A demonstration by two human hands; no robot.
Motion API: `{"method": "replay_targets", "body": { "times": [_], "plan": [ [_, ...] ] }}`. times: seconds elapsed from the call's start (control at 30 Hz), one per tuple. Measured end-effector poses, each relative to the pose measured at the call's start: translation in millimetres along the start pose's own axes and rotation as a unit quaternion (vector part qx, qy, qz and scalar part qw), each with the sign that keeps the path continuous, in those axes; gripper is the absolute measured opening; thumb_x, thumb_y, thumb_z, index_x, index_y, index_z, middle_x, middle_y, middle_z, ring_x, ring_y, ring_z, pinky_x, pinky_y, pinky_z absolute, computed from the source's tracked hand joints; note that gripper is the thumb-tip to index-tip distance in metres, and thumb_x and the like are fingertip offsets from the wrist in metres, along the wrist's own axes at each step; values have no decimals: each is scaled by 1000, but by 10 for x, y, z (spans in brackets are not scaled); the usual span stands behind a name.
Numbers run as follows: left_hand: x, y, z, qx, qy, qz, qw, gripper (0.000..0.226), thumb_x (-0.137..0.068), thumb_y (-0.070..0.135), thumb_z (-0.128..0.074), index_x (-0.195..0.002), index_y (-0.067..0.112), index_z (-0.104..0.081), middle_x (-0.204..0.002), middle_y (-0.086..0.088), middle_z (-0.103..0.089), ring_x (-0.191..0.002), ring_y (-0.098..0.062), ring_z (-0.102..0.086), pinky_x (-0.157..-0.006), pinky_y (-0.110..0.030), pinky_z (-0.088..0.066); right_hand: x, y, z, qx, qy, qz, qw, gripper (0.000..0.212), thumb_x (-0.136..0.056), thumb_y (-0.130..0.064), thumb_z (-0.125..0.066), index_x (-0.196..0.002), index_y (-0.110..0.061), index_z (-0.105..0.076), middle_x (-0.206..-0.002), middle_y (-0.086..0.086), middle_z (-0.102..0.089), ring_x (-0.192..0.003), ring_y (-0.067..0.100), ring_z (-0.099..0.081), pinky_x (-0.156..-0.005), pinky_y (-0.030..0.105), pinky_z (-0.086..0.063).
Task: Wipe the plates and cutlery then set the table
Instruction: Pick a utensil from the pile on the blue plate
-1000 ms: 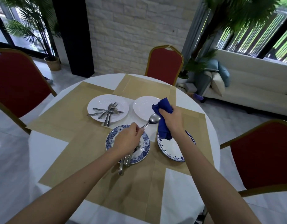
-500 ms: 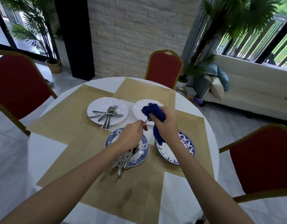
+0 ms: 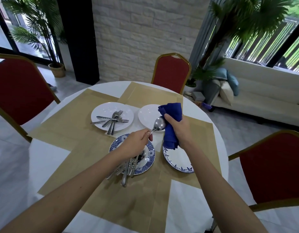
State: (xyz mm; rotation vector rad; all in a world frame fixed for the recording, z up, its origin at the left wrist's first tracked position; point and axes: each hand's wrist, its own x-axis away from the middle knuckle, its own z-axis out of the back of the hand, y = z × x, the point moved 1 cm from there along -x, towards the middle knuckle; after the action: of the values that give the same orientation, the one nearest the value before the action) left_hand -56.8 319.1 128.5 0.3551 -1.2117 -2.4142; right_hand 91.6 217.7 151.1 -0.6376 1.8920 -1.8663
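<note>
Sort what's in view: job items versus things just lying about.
Job: steel spoon (left hand), dark blue cloth (right hand), white round plate holding forks, bare white round plate, blue patterned plate, blue-rimmed white plate, steel cutlery bundle, tan placemats.
Lying about: red gold-framed chairs, potted palm, white sofa, cushions.

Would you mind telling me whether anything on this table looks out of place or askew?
The cutlery heap on the blue patterned plate juts past its near rim, over the placemat; nothing looks spilled or broken.

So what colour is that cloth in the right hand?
Plain deep blue cloth; the head view shows it best.
</note>
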Motion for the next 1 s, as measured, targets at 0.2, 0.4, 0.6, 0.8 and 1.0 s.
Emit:
{"method": "replay_targets", "body": {
  "times": [0.2, 0.4, 0.6, 0.8, 1.0],
  "plan": [
    [-75, -111, 0, -145, 194, 7, 970, 10, -92, 24, -56, -99, 17, -60, -93, 2, -60, -90, -17, -52, -78, -31, -43, 63, -14, -61, -4, 31, 27, 999, 18, -81, -13, -74, -93, -23, -63, -91, 7, -69, -74, 14, -64, -63, 27, -51],
    [-139, 13, -70, 281, 61, 205, 935, 39, -98, 41, -45, -96, 8, -67, -78, 0, -73, -78, -16, -68, -79, -32, -54, 257, 0, -167, 88, -30, 118, 989, 28, -78, -3, -75, -96, -22, -63, -80, -8, -68, -67, -2, -62, -64, 16, -48],
    [-177, 48, 85, 508, 17, 257, 822, 24, -97, 18, -47, -86, 4, -62, -81, -11, -63, -74, -19, -60, -67, -25, -55, 426, 218, -118, 220, -106, 122, 962, 24, -79, -18, -78, -88, -3, -62, -76, 14, -69, -66, 10, -58, -64, 23, -46],
    [-137, -45, 135, 431, 17, 261, 864, 22, -100, 10, -39, -103, 8, -61, -84, -6, -58, -67, -14, -64, -65, -28, -58, 455, 227, -75, 119, -37, 89, 988, 20, -85, -11, -70, -97, -25, -63, -77, -6, -68, -62, 0, -60, -60, 16, -45],
    [-80, -48, 22, 266, -47, 181, 946, 26, -102, 20, -38, -92, 16, -62, -79, 2, -59, -53, -4, -58, -41, -16, -37, 229, 216, -67, 169, 39, 99, 980, 19, -84, -27, -72, -97, -26, -58, -92, 3, -66, -79, 20, -64, -72, 37, -50]
  ]
}}
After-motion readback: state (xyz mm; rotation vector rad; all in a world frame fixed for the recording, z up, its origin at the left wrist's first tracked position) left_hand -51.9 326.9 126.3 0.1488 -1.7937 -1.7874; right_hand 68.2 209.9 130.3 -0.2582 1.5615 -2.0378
